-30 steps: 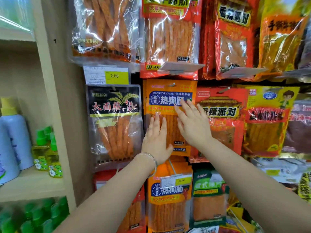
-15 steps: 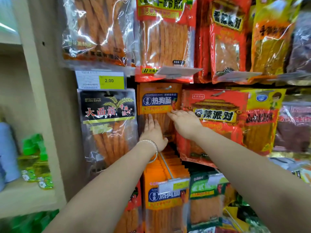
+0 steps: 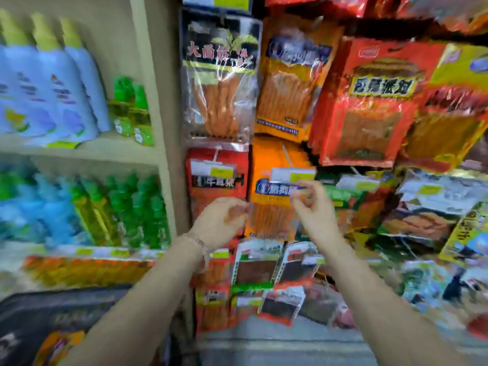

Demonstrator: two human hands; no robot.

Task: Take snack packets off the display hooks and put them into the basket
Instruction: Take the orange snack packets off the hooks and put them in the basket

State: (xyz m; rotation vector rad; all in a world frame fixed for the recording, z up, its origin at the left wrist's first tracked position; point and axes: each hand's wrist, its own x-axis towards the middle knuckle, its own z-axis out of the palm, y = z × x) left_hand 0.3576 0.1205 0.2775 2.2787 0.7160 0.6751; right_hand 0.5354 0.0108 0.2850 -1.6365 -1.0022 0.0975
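Observation:
The view is motion-blurred. A lower orange snack packet hangs on its hook under a white price tag. My right hand has its fingers curled at the packet's upper right corner and pinches it just below the tag. My left hand, with a bracelet on the wrist, is curled at the packet's left edge; the blur hides whether it grips. An upper orange packet hangs above. At the bottom left is a dark basket with an orange packet in it.
A black-topped packet and a red packet flank the upper orange one. More packets hang below and to the right. A beige shelf post stands left of the hooks, with blue bottles and green bottles on shelves.
Both hands dropped from the upper orange packet to the lower one and their fingers curled. The camera tilted down, bringing the lower rows and the basket into view.

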